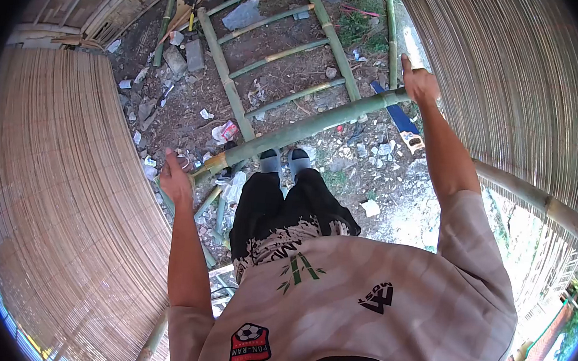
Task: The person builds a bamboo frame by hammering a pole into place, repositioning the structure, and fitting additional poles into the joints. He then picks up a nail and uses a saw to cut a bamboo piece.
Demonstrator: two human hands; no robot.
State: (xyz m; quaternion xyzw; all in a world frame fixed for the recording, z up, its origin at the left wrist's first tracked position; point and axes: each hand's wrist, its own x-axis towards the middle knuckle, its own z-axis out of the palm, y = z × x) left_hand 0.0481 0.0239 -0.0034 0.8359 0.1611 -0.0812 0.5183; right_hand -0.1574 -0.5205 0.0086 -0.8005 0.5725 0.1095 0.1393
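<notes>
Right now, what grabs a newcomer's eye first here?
A thick green bamboo pole, slanting across mid-view between left grip and right grip. Beyond it, a ladder-like bamboo frame on littered ground; near the pole's right end, a blue-bladed saw.

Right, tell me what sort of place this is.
Probably an outdoor spot for building with bamboo: a thick green bamboo pole, a ladder-like bamboo frame beyond it, and a handsaw on the rubble-strewn ground.
</notes>
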